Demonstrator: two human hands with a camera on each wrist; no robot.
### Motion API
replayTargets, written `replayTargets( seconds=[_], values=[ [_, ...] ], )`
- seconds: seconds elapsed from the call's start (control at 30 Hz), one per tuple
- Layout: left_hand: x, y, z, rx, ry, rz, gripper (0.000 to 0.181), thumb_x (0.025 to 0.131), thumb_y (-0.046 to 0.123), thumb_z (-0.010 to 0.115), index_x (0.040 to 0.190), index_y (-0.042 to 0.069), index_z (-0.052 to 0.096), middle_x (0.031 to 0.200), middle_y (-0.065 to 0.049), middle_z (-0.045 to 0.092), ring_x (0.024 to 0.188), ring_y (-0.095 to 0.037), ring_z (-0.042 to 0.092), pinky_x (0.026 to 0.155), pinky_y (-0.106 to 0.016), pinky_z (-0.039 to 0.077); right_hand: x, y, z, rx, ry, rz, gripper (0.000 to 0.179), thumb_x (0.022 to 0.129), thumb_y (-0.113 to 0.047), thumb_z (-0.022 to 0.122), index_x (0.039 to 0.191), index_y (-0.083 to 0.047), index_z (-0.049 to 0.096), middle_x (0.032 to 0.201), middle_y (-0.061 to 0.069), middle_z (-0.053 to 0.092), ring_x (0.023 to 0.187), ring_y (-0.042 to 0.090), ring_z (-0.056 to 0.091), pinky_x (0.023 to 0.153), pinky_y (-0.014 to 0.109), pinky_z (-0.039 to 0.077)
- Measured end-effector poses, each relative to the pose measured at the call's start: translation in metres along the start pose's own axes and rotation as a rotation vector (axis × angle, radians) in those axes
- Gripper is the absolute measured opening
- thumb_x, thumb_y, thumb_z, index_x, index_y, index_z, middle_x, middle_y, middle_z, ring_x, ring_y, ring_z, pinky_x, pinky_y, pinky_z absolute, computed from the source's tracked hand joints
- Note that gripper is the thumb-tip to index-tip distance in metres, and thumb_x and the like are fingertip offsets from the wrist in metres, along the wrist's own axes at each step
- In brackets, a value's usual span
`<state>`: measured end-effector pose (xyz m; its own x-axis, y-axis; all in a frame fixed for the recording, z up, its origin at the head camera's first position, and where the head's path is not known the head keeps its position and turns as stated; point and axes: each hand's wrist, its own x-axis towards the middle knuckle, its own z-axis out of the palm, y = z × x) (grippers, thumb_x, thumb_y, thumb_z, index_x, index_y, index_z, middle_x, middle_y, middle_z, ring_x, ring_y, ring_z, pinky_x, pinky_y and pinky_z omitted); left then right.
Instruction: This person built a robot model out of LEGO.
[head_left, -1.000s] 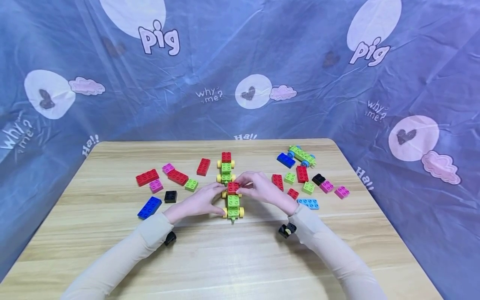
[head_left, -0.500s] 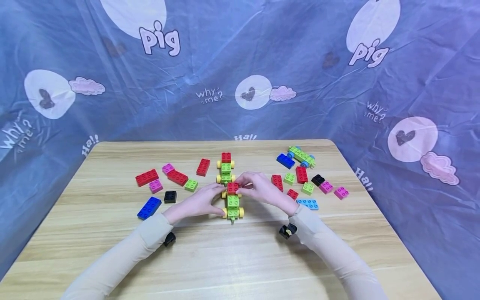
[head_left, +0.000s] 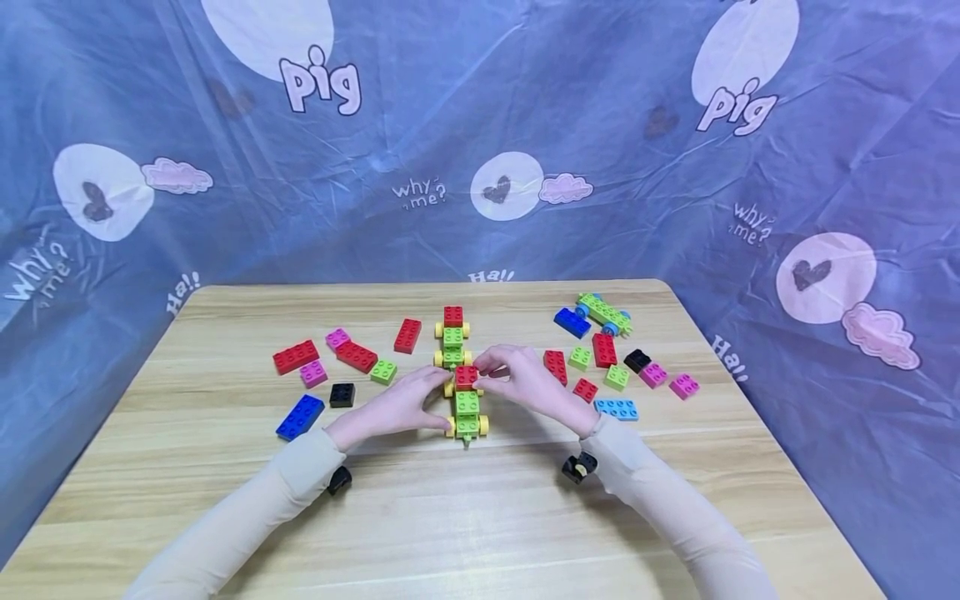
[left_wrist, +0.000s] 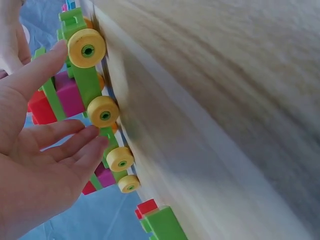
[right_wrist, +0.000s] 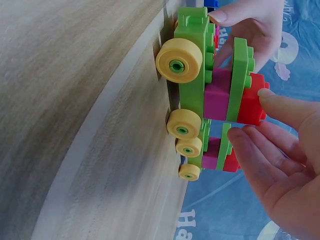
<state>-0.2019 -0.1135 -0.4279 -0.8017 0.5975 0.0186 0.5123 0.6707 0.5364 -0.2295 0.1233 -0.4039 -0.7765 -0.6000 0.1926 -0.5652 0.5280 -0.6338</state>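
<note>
Two green toy train cars with yellow wheels stand in line at mid-table, the near car (head_left: 467,427) in front of the far car (head_left: 453,337). On the near car a magenta brick (right_wrist: 217,93) bears a long green piece (right_wrist: 237,82), with a red brick (head_left: 466,377) at its far end. My left hand (head_left: 401,404) holds the near car from the left, thumb at its near wheel and fingers by its far end. From the right, my right hand (head_left: 525,379) pinches the red brick, thumb on its studded edge. The far car carries a similar stack.
Left of the cars lie loose bricks, among them a blue brick (head_left: 300,417), a black brick (head_left: 342,395) and a red brick (head_left: 407,336). More lie right, including a light-blue brick (head_left: 617,409). A blue-wheeled green car base (head_left: 603,314) stands at back right.
</note>
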Motion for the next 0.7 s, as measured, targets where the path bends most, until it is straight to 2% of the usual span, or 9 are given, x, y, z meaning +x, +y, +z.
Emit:
replayTargets(
  seconds=[0.2, 0.4, 0.5, 0.7],
  values=[
    [0.0, 0.0014, -0.0043, -0.024, 0.021, -0.011, 0.086, 0.079, 0.04, 0.081, 0.144, -0.004, 0.045, 0.144, -0.02, 0.053, 0.133, -0.037, 0.052, 0.113, -0.056, 0.041, -0.0002, 0.0007, -0.0003, 0.008, -0.003, -0.009, 0.025, 0.088, -0.014, 0.074, 0.108, 0.0, 0.069, 0.106, 0.016, 0.073, 0.096, 0.027, 0.072, 0.085, 0.033, 0.061],
    [0.0011, 0.0047, -0.0072, -0.067, 0.05, 0.001, 0.08, 0.083, 0.041, 0.077, 0.144, -0.001, 0.046, 0.143, -0.019, 0.054, 0.13, -0.035, 0.055, 0.109, -0.053, 0.046, -0.0007, 0.0006, -0.0008, 0.007, 0.0, -0.017, 0.025, 0.088, -0.014, 0.074, 0.108, -0.001, 0.069, 0.106, 0.015, 0.074, 0.096, 0.028, 0.072, 0.085, 0.033, 0.061],
    [0.0018, 0.0061, -0.0085, -0.092, 0.074, 0.008, 0.075, 0.086, 0.04, 0.075, 0.143, -0.001, 0.047, 0.142, -0.02, 0.055, 0.128, -0.036, 0.057, 0.107, -0.053, 0.048, -0.0008, 0.0002, -0.0011, 0.003, 0.004, -0.021, 0.024, 0.088, -0.015, 0.074, 0.108, -0.001, 0.069, 0.105, 0.015, 0.074, 0.095, 0.027, 0.072, 0.085, 0.033, 0.061],
    [0.0052, 0.0078, -0.0092, -0.146, 0.15, -0.029, 0.06, 0.09, 0.032, 0.072, 0.137, -0.001, 0.053, 0.138, -0.018, 0.059, 0.125, -0.035, 0.059, 0.106, -0.051, 0.05, -0.0007, 0.0006, -0.0013, 0.005, 0.005, -0.018, 0.023, 0.088, -0.013, 0.074, 0.107, -0.001, 0.069, 0.105, 0.015, 0.074, 0.095, 0.027, 0.072, 0.084, 0.031, 0.061]
  ],
)
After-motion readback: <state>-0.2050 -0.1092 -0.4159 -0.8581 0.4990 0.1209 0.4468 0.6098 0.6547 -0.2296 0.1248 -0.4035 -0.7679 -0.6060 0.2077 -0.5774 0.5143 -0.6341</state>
